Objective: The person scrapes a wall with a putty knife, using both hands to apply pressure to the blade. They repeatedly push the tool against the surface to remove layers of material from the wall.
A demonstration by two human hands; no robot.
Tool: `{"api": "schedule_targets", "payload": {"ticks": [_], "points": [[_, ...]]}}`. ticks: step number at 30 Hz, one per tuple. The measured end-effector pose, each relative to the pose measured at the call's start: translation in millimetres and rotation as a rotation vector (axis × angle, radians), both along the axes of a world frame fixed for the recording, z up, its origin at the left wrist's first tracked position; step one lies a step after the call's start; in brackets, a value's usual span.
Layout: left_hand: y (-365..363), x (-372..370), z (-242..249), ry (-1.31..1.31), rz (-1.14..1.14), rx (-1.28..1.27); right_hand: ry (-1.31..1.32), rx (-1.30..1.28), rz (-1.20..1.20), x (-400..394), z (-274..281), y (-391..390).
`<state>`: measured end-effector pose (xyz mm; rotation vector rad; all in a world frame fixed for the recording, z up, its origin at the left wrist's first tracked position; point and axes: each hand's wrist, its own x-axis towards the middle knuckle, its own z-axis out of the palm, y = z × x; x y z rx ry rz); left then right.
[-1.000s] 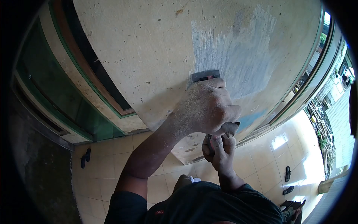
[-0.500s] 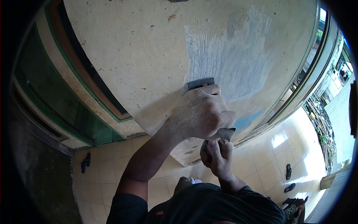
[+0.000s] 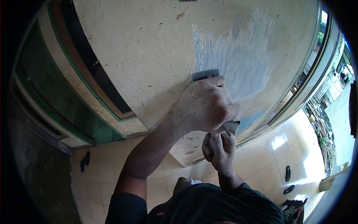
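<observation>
Scraper on wall — sandals right, below.

Wall: matt, rough cream paint, pitted, with a scraped grey-blue patch. Scraper: dull grey metal blade. Floor tiles: glossy, smooth, cream ceramic.

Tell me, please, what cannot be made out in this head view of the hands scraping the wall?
- Scraper: only its blade end shows; the left hand covers the handle.
- Right hand: its fingertips are tucked under the left hand, so what it grips is unclear.
- Wall: its top is cut off by the frame edge.
</observation>
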<state>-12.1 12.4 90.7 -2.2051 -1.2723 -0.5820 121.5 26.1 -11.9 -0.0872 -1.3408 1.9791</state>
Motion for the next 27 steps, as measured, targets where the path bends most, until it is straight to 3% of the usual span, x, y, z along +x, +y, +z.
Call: {"api": "schedule_targets", "payload": {"ticks": [7,8,15,20,25,27], "points": [[-10.8,4.7,-20.1,-0.049,0.009,-0.084,-0.026,0.006,0.021,11.4,-21.3,-14.0],[-5.0,2.2,-26.2,-0.077,-0.036,0.011,-0.035,0.002,0.012,10.5,-22.2,-12.9],[0.8,0.0,0.1,-0.034,-0.02,0.067,0.072,-0.013,-0.031,-7.7,-3.0,-4.3],[-11.0,7.6,-58.1,-0.069,0.047,-0.026,-0.052,-0.043,0.046,17.0,-40.8,-14.3],[-8.0,9.1,-58.2,-0.09,0.0,-0.038,-0.144,-0.099,0.012,18.9,-50.0,-10.1],[-7.7,9.1,-50.4,-0.105,0.002,-0.024,-0.066,0.012,0.002,13.3,-44.6,-5.0]]}}
